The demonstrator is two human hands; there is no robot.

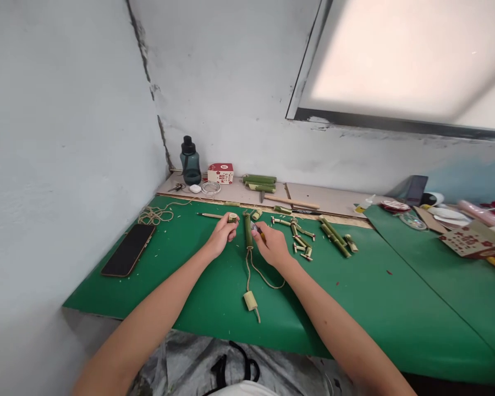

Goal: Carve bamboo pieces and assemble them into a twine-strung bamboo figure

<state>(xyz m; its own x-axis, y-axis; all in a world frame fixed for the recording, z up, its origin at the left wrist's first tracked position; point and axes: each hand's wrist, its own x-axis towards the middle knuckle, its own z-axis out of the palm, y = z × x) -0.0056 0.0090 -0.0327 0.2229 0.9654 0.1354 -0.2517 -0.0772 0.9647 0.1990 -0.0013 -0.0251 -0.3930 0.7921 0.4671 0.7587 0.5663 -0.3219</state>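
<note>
A short bamboo piece (232,218) sits in the closed grip of the left hand (221,236), over the green table (214,311). The right hand (274,245) grips a small, partly hidden tool (254,226). Between them lies a bamboo tube (248,231), cord (248,272) trailing from it.

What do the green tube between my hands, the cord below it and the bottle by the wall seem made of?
Green tube: likely bamboo, smooth and green-skinned with a pale cut end. Cord: probably jute or similar plant fibre; it looks dull and tan. Bottle: probably plastic, since it looks tinted and see-through, though glass is possible.
</note>
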